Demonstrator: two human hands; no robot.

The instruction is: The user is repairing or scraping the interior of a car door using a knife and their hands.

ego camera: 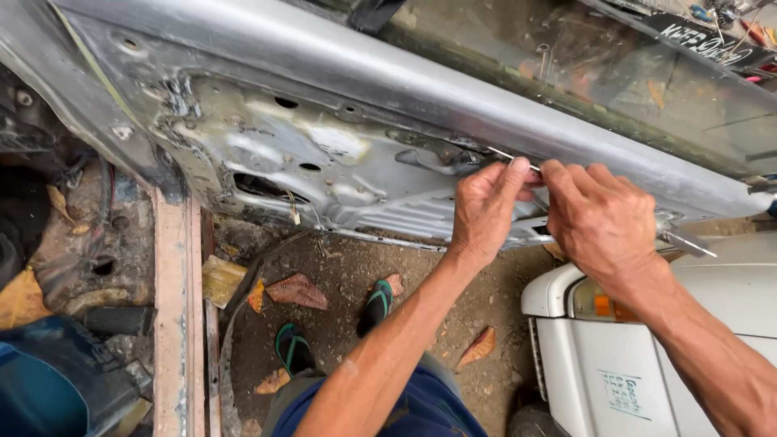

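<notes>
A bare grey metal car door (340, 162) stands open in front of me, its inner panel stripped and full of holes. My left hand (484, 206) pinches a thin metal rod (502, 154) near the panel's upper edge, thumb and forefinger closed on it. Touching it from the right, my right hand (603, 218) grips a slim metal tool (688, 243) whose tip sticks out to the right below the fist. What lies between the fingertips is partly hidden.
The door's window glass (615, 73) runs along the top right. A white vehicle front (615, 348) sits at the lower right. Below are dirt ground with dry leaves (298, 290), my feet in green sandals (376, 303), and a rusty sill (174, 307) at left.
</notes>
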